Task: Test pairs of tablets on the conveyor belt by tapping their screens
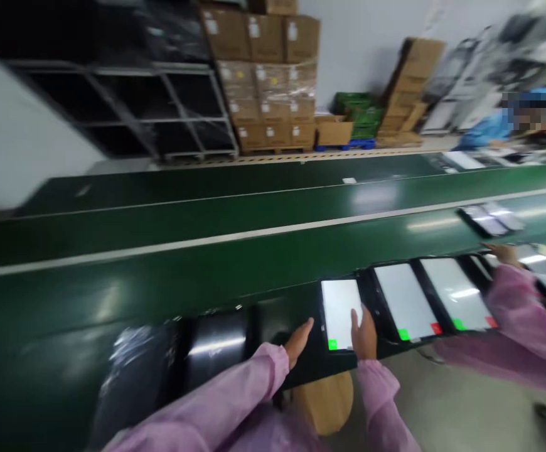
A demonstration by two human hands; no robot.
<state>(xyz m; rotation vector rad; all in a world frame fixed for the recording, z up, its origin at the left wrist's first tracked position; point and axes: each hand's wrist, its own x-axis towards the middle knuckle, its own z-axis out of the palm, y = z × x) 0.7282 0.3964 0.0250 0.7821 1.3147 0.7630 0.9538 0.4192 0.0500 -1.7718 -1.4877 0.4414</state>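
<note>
A tablet (339, 307) with a lit white screen and a green square at its lower left corner lies on the green work surface in front of me. My right hand (365, 334) grips its right edge, the thumb over the screen; the fingers' undersides are hidden. Left of the tablet, my left hand (300, 342) is apart from it, fingers stretched out and holding nothing. Two more lit tablets, one nearer (405, 301) and one farther right (454, 294), show green and red corner squares.
Dark, shiny flat panels (219, 342) and a plastic-wrapped dark item (134, 370) lie to my left. A co-worker's pink sleeve (527, 307) reaches in at right. A round stool (324, 402) stands below the edge. Two flat devices (489, 218) lie across the belt (273, 257). Stacked cartons (270, 81) stand behind.
</note>
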